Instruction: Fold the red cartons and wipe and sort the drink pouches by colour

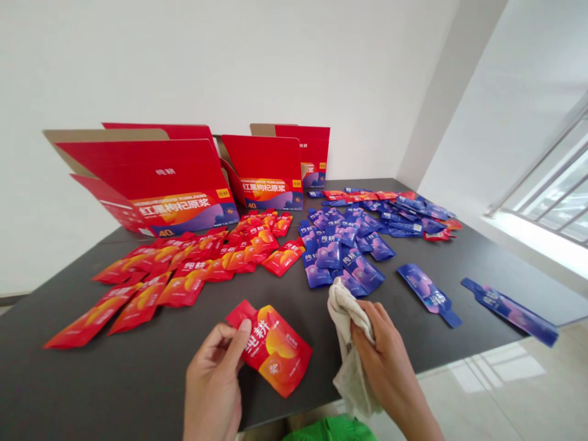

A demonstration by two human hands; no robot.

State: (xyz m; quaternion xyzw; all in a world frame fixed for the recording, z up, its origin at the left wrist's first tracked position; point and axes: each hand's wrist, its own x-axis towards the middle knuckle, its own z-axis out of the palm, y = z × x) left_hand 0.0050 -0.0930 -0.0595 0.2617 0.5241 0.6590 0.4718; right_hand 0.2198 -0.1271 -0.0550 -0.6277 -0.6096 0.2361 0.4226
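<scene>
Between thumb and fingers, my left hand [218, 373] pinches a red pouch [281, 349] by its narrow spout end, printed side up over the table's front part. My right hand [379, 349] grips a crumpled whitish cloth [344, 331], apart from the pouch. Beyond my left hand, many red pouches [188, 282] lie overlapping in rows. A heap of blue pouches [331, 248] lies past the cloth. Two single blue pouches rest to the right, a nearer-in one [425, 288] and one near the table edge [514, 312].
Red cartons with raised flaps stand along the wall: a large one [184, 177] at left, a smaller one [271, 168] mid-table, another [316, 147] behind. A mixed pile of blue and red pouches [408, 214] lies at the back right of the dark table [114, 380]. A railed window is at right.
</scene>
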